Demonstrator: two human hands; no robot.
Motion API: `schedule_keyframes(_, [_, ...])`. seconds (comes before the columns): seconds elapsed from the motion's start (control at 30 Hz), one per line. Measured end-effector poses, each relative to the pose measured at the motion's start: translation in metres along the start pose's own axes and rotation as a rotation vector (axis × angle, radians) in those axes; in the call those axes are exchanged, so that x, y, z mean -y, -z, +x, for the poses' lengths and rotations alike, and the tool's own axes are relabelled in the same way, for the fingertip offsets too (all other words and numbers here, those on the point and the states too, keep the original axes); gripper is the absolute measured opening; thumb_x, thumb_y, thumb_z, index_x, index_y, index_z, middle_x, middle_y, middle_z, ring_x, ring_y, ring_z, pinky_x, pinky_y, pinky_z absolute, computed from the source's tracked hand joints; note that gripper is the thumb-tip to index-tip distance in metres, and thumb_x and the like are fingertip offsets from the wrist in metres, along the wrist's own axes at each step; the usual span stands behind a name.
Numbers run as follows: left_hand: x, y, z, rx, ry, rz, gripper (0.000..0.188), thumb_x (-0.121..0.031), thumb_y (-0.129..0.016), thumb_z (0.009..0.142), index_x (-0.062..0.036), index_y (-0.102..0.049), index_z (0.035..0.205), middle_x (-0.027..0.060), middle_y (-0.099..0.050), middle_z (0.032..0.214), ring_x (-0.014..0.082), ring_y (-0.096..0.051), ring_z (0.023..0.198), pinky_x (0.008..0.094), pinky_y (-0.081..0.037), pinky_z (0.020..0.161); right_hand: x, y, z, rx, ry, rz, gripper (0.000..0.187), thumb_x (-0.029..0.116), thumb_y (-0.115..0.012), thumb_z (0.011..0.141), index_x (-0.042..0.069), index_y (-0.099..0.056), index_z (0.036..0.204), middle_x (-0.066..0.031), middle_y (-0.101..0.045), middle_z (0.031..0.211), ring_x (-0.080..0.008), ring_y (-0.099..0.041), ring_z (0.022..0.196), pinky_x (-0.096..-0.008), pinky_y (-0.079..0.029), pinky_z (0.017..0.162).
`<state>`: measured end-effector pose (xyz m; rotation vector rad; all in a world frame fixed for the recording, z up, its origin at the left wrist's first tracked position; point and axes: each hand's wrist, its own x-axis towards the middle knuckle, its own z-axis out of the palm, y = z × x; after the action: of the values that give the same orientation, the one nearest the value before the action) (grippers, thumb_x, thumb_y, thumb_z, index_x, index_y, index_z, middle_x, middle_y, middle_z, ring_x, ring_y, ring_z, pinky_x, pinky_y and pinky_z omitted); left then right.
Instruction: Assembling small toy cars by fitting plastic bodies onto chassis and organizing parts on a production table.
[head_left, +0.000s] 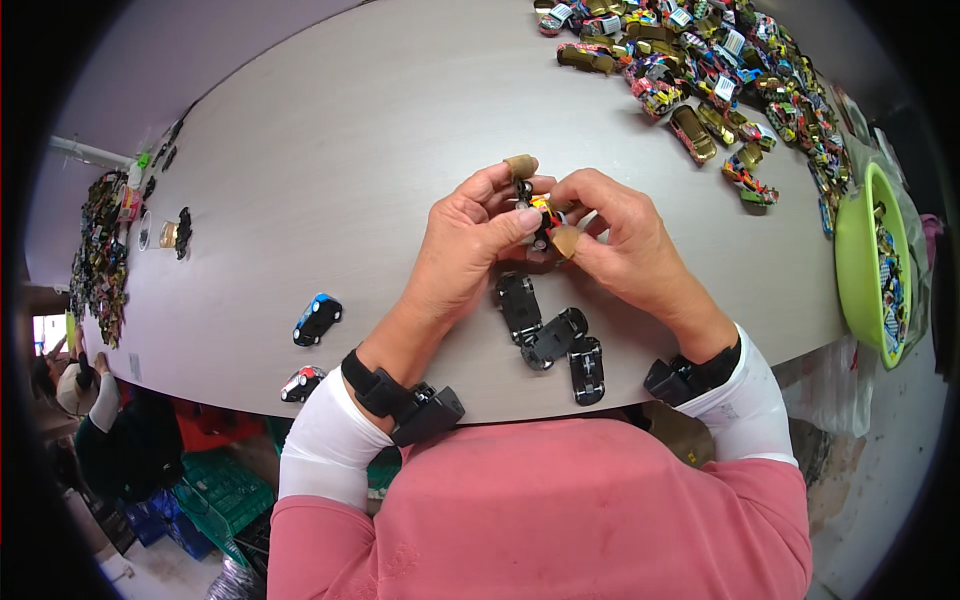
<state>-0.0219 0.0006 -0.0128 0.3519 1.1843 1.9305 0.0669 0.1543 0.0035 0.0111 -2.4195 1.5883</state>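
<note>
In front of my chest, my left hand (462,232) is closed round a small toy car (545,214) with black wheels and a yellow and red part. My right hand (632,238) pinches the same car from the other side, and its fingers partly cover it. Tan covers wrap some fingertips. Just below my hands lie three black toy car undersides with wheels, an upper one (518,306), a middle one (556,340) and a lower one (587,370). Left of my forearm rest a blue toy car (317,319), black underside showing, and a red and white toy car (302,384).
A large heap of colourful car shells (720,75) covers the table's far right. Beside it, a lime green basin (850,265) holds more pieces. Another heap (98,260) and a tape roll (168,235) are at the left, where another person (105,400) works. Green crates (222,490) stand below.
</note>
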Motion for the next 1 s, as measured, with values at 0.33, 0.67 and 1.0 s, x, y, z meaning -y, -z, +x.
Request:
schedule_keyframes(0.33, [-0.002,0.003,-0.002,0.029,0.003,-0.090,0.044,-0.004,-0.065,0.082,0.0015,-0.050,0.123,0.0075,-0.059,0.103,0.0148,-0.061,0.089,0.0270,-0.054,0.073,0.003,0.001,-0.003,-0.040,-0.043,0.057,0.029,0.000,-0.063,0.072,-0.001,-0.057,0.100,-0.0073,-0.059,0.091,-0.0130,-0.058,0.074,-0.0254,-0.050,0.059])
schedule_keyframes(0.67, [-0.006,0.010,0.002,0.059,0.013,-0.162,0.037,-0.007,-0.063,0.084,0.0016,-0.052,0.118,0.0111,-0.060,0.104,0.0175,-0.062,0.089,0.0354,-0.059,0.072,0.010,0.009,-0.002,-0.055,-0.171,0.251,0.031,-0.004,-0.061,0.073,0.001,-0.053,0.103,-0.0036,-0.058,0.089,-0.0032,-0.050,0.064,-0.0202,-0.042,0.052])
schedule_keyframes(1.0, [-0.006,0.001,-0.006,0.125,-0.003,-0.199,0.036,-0.009,-0.063,0.085,-0.0001,-0.052,0.118,0.0127,-0.060,0.106,0.0194,-0.062,0.094,0.0376,-0.058,0.074,0.027,0.008,-0.012,-0.145,-0.072,0.253,0.032,-0.004,-0.060,0.073,0.001,-0.051,0.104,-0.0026,-0.055,0.090,-0.0017,-0.048,0.067,-0.0178,-0.041,0.056])
